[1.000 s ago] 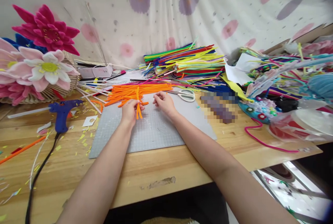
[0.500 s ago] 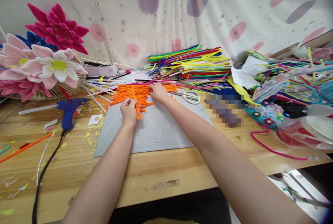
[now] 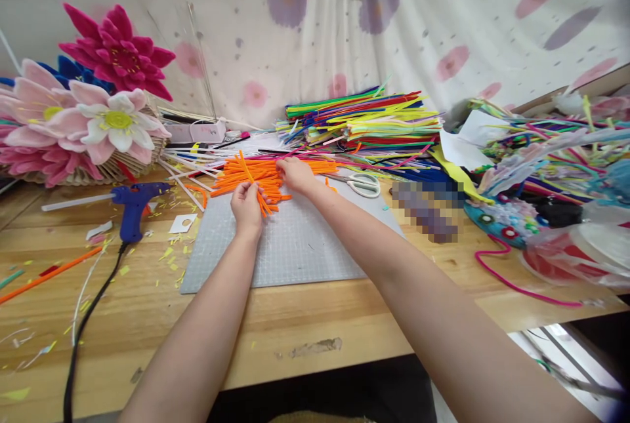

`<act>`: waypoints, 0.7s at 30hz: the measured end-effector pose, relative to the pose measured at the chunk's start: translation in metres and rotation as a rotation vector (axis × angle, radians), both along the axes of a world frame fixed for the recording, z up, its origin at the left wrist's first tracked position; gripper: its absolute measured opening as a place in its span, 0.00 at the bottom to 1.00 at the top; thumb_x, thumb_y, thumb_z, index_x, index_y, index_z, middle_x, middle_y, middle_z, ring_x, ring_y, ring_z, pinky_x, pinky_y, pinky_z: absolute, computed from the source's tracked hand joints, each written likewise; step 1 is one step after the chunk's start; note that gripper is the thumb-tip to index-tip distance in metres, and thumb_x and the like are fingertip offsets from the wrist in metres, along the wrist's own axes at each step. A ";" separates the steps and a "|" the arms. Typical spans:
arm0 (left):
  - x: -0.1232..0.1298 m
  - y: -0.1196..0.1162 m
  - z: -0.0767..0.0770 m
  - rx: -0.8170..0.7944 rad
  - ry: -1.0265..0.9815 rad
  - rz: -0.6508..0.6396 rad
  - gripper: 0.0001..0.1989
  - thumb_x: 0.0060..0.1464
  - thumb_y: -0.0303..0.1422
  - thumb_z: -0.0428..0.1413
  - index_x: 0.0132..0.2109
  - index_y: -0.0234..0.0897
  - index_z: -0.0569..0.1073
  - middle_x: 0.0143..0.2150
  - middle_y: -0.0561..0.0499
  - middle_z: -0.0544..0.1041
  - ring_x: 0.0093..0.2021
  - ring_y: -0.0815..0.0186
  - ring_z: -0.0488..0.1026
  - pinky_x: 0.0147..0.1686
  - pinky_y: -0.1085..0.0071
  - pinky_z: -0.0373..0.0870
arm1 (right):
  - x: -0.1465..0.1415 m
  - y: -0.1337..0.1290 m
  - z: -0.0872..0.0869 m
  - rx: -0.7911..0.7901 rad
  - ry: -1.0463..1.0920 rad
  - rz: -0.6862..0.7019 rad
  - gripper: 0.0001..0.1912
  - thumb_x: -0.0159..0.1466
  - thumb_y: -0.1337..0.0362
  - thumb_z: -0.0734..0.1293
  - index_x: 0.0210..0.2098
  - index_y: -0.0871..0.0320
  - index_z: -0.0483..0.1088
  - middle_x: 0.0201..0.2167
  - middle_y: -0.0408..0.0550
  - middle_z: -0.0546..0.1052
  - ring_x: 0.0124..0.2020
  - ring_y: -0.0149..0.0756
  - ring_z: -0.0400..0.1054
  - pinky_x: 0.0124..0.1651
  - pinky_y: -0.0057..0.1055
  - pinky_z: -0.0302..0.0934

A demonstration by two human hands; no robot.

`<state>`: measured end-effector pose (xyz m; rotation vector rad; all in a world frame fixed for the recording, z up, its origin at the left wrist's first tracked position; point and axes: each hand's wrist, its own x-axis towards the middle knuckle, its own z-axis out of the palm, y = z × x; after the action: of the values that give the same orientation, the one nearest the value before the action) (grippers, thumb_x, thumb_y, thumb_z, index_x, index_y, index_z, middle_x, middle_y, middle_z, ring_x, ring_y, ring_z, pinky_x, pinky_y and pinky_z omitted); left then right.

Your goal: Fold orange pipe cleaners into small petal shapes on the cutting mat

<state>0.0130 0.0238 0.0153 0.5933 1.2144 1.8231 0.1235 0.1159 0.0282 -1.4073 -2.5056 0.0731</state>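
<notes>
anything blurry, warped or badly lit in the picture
Head view: soft, fairly even light on the pale wooden table; wide-angle stretch swells the right forearm; the top right corner darkens; a pixelated patch hides what lies right of the grey gridded cutting mat; orange fuzzy stems merge together near the left hand.

This looks like a craft workshop, or a craft corner of some other room; which of the two cannot be told. A wooden worktop [image 3: 315, 318] carries a grey cutting mat [image 3: 305, 246], scissors [image 3: 364, 185] and a blue glue gun [image 3: 132, 213], with yellow scraps scattered near the gun. Bundles of coloured pipe cleaners [image 3: 364, 118] lie at the back, fuzzy flowers [image 3: 118, 59] stand at the left, and a flower-patterned curtain [image 3: 325, 29] hangs behind.
</notes>
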 end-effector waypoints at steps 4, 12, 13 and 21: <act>-0.001 0.002 -0.003 -0.007 0.001 0.012 0.06 0.42 0.32 0.53 0.30 0.37 0.64 0.22 0.59 0.66 0.17 0.76 0.63 0.20 0.77 0.65 | 0.005 0.003 -0.002 -0.008 -0.029 -0.021 0.12 0.62 0.67 0.57 0.41 0.58 0.69 0.43 0.53 0.72 0.47 0.42 0.62 0.44 0.34 0.57; -0.001 0.003 -0.004 -0.010 0.018 0.004 0.06 0.43 0.31 0.53 0.31 0.36 0.64 0.22 0.59 0.66 0.17 0.77 0.62 0.18 0.78 0.65 | 0.004 0.002 -0.002 -0.010 -0.033 0.025 0.14 0.61 0.67 0.58 0.44 0.55 0.68 0.45 0.51 0.72 0.44 0.39 0.65 0.41 0.31 0.57; -0.001 0.003 -0.004 -0.012 0.020 0.004 0.05 0.43 0.31 0.53 0.31 0.36 0.64 0.22 0.59 0.66 0.17 0.77 0.62 0.18 0.78 0.65 | 0.002 0.002 -0.002 -0.016 -0.042 0.025 0.13 0.61 0.67 0.58 0.42 0.56 0.69 0.43 0.51 0.72 0.44 0.40 0.66 0.41 0.32 0.57; 0.000 0.003 -0.005 -0.040 0.074 -0.013 0.05 0.46 0.31 0.53 0.30 0.36 0.63 0.22 0.59 0.66 0.16 0.77 0.62 0.19 0.78 0.64 | 0.023 0.018 0.014 -0.324 0.409 0.049 0.03 0.55 0.71 0.63 0.30 0.61 0.68 0.30 0.46 0.74 0.32 0.32 0.66 0.38 0.29 0.58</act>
<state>0.0133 0.0271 0.0105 0.6499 1.2907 1.7759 0.1469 0.1341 0.0418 -1.2796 -2.2488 0.7281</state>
